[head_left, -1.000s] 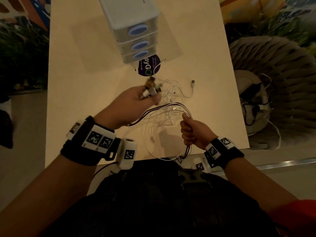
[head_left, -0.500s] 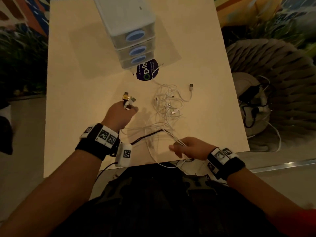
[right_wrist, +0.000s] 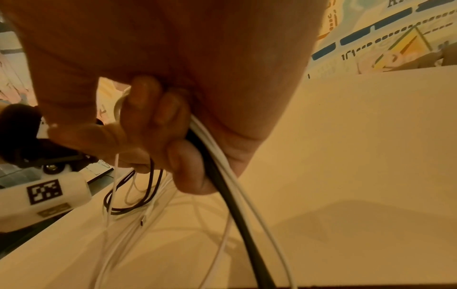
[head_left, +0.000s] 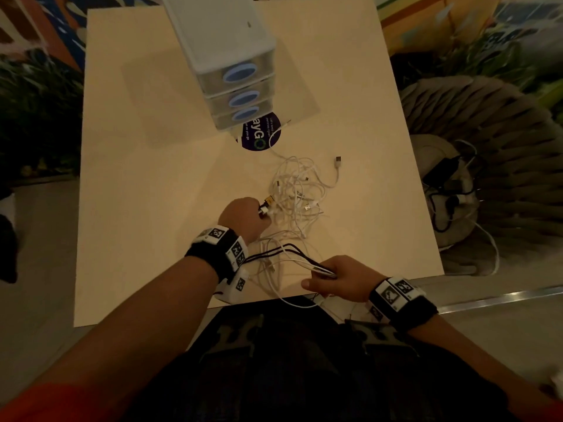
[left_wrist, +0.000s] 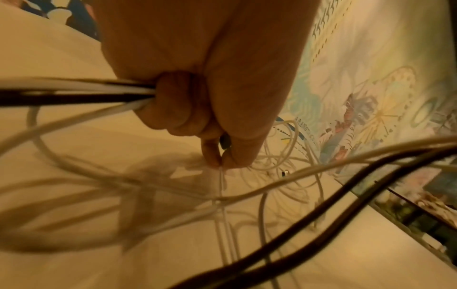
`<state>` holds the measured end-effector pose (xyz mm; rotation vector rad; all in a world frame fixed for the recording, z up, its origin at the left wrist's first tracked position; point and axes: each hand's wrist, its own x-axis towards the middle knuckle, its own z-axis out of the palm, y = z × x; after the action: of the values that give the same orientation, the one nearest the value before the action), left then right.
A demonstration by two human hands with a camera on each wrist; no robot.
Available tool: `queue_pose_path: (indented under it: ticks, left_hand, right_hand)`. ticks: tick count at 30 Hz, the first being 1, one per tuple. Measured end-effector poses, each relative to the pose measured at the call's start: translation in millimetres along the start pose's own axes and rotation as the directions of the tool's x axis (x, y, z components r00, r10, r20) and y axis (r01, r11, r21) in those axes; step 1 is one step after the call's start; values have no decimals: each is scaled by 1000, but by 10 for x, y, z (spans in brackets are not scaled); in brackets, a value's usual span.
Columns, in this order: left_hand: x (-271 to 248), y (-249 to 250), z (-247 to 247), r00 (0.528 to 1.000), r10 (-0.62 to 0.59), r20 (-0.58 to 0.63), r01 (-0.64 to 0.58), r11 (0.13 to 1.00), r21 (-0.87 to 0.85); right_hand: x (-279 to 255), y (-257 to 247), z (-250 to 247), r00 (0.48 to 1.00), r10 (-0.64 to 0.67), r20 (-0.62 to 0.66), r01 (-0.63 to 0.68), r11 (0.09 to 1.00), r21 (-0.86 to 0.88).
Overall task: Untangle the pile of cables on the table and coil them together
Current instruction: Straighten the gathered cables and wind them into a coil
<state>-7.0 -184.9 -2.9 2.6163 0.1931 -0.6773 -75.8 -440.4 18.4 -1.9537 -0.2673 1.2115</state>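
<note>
The left hand was clenched around a bundle of black and white cables, its fingertips pinching a thin white cord at the edge of the tangled pile of white cables on the pale wooden table. The right hand, near the table's front edge, grasped the same bundle's other stretch.

head view down, wrist views close, sharing cables
</note>
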Motion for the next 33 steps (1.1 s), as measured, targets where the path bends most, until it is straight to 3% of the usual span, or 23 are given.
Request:
queue_pose_path:
  ticks: [6,11,13,18,21,24,27,30,33]
  left_hand:
    - [-167,-84,-383,993,-29,-112,-6,954,-301]
    - [-259,-238,-601,984,-108,-138,-20,714,-700]
    - [-287,-222,-660,986,-93,-136,-35,687,-726]
    - [-341,-86,-773,971,-76,-226,-91,756,-648]
    - [-301,-127,-752,961,-121,-249,-85,728,-680]
    - [-256,-233,-741,941,-230,-249,-1,733,-680]
    - [-283,-293,-808,929,-275,-246,-27,614,-789]
    - [-434,-158,-1151,926,-218,-308,-180,463,-868]
    - [-682,21,-1662,912,-122,-391,-321,381,-867]
  right_hand:
    - [-14,72,-76,996,-30,-88,34,998,43]
    - [-28,81,-141,987,-8,-163,37,984,175]
    - [-14,88,-164,982,2,-189,37,978,206]
    - [37,83,-165,970,19,-243,53,957,286]
    - [42,78,-152,961,15,-277,92,925,368]
    - [57,90,-160,964,29,-266,103,877,469]
    - [90,87,-176,968,93,-233,58,822,567]
    - [95,72,-192,969,120,-214,49,759,649]
    - [53,13,-207,976,109,-187,70,659,749]
